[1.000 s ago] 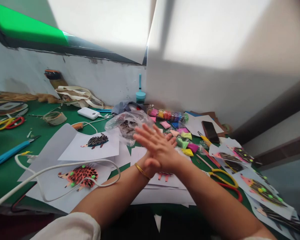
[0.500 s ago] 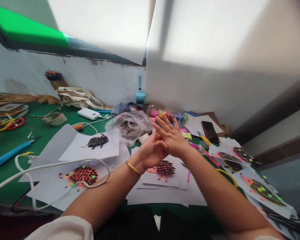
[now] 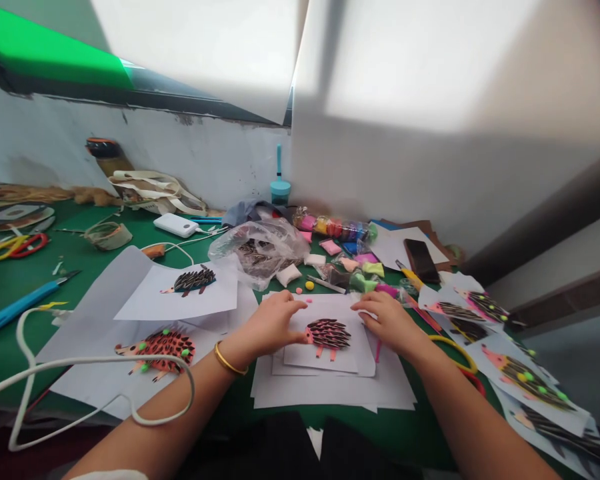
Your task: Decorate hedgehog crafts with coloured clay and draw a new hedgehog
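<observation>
A hedgehog picture [image 3: 329, 335] lies on stacked white sheets [image 3: 320, 393] in front of me, with a pink face and feet and a back of dark seed-like spines. My left hand [image 3: 274, 323] is at its left side, thumb and forefinger apart, the thumb tip close to the snout. On the right, my right hand [image 3: 387, 321] hovers at or rests on the paper's edge, fingers spread, holding nothing visible. Small pink and yellow clay balls [image 3: 309, 285] sit just above the sheets. Whether the right fingertips touch the paper, I cannot tell.
Behind stand a clear bag [image 3: 263, 250] of seeds and several clay packets [image 3: 331, 247]. More hedgehog pictures flank me left [image 3: 195, 280] and right [image 3: 525, 377]. A white cable [image 3: 105, 361] crosses my left forearm. A phone [image 3: 421, 260], scissors [image 3: 16, 247] and blue craft knife [image 3: 25, 307] lie around.
My hands were pressed together above the hedgehog picture. They have parted and come down, the left to the picture's left side, the right to its right. The cable shifted slightly.
</observation>
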Motion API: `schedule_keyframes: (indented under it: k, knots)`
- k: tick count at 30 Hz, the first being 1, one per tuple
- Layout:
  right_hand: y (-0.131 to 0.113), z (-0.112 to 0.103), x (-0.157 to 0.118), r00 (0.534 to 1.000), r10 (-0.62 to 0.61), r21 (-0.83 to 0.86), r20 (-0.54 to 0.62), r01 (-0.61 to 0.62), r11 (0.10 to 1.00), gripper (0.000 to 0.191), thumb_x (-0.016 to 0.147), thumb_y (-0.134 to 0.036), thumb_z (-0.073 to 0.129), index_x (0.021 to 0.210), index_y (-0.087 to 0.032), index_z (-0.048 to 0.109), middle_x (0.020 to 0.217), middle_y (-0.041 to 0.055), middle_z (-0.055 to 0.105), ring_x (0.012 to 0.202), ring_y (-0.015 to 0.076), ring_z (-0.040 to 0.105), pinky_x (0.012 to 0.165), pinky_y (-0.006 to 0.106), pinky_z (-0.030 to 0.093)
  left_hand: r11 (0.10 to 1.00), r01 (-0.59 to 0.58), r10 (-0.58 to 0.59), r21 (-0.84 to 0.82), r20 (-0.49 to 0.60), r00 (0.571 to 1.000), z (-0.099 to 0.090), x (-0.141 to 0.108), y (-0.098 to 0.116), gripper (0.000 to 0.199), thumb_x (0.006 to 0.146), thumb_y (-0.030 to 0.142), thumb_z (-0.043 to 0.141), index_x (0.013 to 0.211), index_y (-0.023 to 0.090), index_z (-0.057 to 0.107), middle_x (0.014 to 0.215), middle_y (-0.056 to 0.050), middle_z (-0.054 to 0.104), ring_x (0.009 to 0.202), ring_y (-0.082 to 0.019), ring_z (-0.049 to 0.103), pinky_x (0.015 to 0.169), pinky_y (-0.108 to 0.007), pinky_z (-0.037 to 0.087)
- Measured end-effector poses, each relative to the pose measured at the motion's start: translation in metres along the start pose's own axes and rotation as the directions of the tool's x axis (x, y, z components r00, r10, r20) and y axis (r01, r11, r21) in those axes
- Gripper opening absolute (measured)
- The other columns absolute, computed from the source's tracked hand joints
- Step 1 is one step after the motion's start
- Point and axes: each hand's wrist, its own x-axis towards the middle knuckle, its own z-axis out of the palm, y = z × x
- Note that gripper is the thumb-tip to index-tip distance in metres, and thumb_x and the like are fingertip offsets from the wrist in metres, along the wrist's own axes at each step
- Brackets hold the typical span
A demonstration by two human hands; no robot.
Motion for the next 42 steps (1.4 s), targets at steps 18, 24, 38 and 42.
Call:
schedule_keyframes:
  k: [18,24,38,42]
  knots:
    - [-0.013,0.02,-0.002,0.994,0.1,-0.031,-0.048,-0.101,0.994,0.021,0.089,-0.021,0.051,0.094,-0.023,0.072,0.1,0.0076,0.068,0.099,0.0245,0.058,0.084,0.039,0.04,0.937,0.005,-0.032,0.35,0.072,0.997,0.011,0.004,-0.003,0.066,0.063,0.055,0.08,0.119,0.029,0.061,0.111,-0.008,0.054,0.108,-0.032,0.049,0.092,-0.043,0.037]
    - [-0.024,0.03,-0.033,0.995,0.07,0.073,-0.066,-0.065,0.995,0.016,0.084,-0.027,0.058,0.097,-0.024,0.067,0.095,0.0068,0.069,0.093,0.0246,0.061,0.081,0.039,0.042,0.957,0.004,-0.032,0.288,0.093,0.995,0.012,0.006,0.001,0.071,0.063,0.053,0.08,0.126,0.03,0.057,0.115,-0.007,0.054,0.111,-0.031,0.049,0.094,-0.043,0.037]
    - [-0.024,0.043,-0.033,0.993,0.023,0.08,-0.117,-0.014,0.997,0.016,0.088,-0.018,0.054,0.093,-0.022,0.069,0.091,0.0062,0.073,0.086,0.0235,0.066,0.08,0.039,0.047,0.97,-0.014,-0.008,0.243,0.092,0.996,0.02,0.01,-0.008,0.076,0.06,0.055,0.081,0.128,0.029,0.057,0.116,-0.008,0.054,0.111,-0.032,0.05,0.091,-0.042,0.04]
    - [-0.025,0.044,-0.033,0.99,0.024,0.091,-0.136,-0.012,0.996,0.017,0.088,-0.016,0.053,0.092,-0.02,0.069,0.091,0.0069,0.074,0.087,0.0234,0.066,0.079,0.038,0.049,0.971,-0.015,-0.007,0.239,0.092,0.996,0.02,0.01,-0.008,0.076,0.06,0.055,0.081,0.127,0.029,0.058,0.114,-0.008,0.054,0.11,-0.032,0.05,0.09,-0.041,0.04]
